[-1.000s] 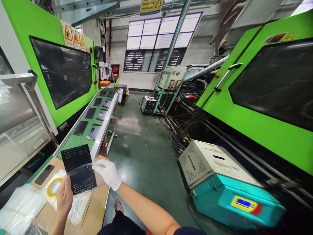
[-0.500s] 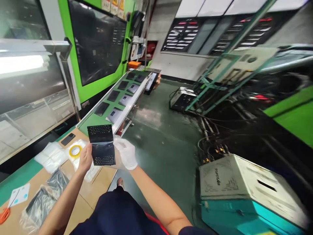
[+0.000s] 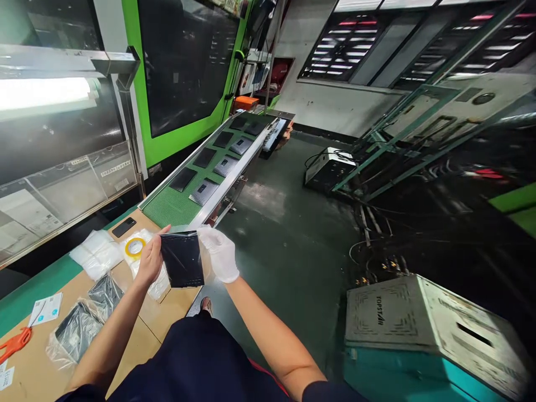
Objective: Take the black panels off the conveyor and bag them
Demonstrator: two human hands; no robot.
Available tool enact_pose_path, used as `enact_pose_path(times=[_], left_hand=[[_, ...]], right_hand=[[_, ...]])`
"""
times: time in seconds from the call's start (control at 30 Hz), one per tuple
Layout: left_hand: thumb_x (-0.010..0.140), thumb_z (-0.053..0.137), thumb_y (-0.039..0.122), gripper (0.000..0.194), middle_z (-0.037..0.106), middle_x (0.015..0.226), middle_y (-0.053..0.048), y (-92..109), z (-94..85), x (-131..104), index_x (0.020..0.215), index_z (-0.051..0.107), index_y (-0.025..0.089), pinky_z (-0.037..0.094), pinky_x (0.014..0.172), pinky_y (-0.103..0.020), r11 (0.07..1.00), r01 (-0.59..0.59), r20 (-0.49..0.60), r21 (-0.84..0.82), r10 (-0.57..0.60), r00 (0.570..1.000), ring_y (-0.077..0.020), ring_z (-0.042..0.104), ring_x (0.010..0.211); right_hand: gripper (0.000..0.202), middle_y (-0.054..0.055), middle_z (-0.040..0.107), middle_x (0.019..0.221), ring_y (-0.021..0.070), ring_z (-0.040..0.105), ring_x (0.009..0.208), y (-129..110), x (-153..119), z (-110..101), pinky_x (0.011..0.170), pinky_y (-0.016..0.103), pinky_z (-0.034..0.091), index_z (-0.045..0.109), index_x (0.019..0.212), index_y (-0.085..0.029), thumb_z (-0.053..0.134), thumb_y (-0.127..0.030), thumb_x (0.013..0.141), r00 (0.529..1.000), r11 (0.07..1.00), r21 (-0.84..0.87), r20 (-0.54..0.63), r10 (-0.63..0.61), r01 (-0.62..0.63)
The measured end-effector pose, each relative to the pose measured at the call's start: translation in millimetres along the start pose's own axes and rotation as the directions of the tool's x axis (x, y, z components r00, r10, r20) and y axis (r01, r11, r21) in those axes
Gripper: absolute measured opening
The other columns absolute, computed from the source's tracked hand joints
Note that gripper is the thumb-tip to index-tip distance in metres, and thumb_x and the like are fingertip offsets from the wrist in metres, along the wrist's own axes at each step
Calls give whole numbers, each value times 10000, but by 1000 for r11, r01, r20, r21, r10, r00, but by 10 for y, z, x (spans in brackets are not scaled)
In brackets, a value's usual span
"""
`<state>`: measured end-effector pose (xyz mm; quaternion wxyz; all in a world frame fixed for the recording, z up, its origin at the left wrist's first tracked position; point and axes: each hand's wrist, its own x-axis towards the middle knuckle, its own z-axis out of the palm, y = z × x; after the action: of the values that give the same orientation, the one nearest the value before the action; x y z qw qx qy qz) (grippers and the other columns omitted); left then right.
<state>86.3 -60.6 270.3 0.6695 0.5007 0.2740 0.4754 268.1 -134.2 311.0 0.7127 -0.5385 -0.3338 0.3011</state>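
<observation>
Bare left hand and white-gloved right hand each pinch a side of the flat black plastic panel, keeping it steady above the brown cardboard-topped counter.

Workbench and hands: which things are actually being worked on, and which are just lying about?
In use:
left hand
gloved right hand
black panel in clear bag

Lying about:
yellow tape roll
phone
orange scissors
bagged panels
panels on conveyor

Bright tube lamp glaring white at upper left, daylight washing out the windows up top, dim murky floor on the right, motion blur smearing the right side, straight lines bowing at the edges, hands sharp
</observation>
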Motion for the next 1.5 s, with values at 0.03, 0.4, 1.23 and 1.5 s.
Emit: enact_pose_path(times=[0.03, 0.4, 1.23, 1.5], left_hand=[[976, 554, 662, 629, 767, 1211, -108, 29, 19, -13, 1379, 661, 191, 541, 1043, -427, 998, 24, 2, -57, -24, 1000, -280, 696, 1169], [891, 725, 599, 600, 793, 1146, -109, 56, 29, -52, 1327, 696, 188, 512, 1072, -443, 939, 140, 21, -313, -141, 990, -307, 686, 1207], [883, 674, 420, 297, 814, 948, -93, -442, -252, -600, 899, 805, 154, 541, 944, -364, 996, -79, -728, -46, 20, 686, -255, 741, 994], [928, 670, 545, 399, 798, 977, -94, -405, -164, -727, 1036, 786, 178, 563, 864, -347, 986, 27, -797, 167, 119, 592, -257, 733, 971]], right_hand=[[263, 66, 830, 982, 297, 759, 1024, 12, 9, -2, 1048, 457, 563, 817, 841, -255, 886, -455, 685, 1000, 1000, 12, 1, -1, 1], [232, 75, 822, 966, 271, 757, 946, -25, -7, -15, 975, 449, 572, 799, 852, -231, 856, -421, 733, 994, 998, -31, 94, -47, 50], [360, 81, 805, 954, 246, 738, 941, 915, 373, 307, 950, 441, 584, 758, 900, -207, 780, -557, 815, 767, 974, -178, 603, 219, -137], [264, 67, 796, 946, 236, 731, 929, 1029, 590, 269, 923, 409, 590, 761, 869, -236, 781, -495, 824, 619, 965, -71, 755, 218, -254]])
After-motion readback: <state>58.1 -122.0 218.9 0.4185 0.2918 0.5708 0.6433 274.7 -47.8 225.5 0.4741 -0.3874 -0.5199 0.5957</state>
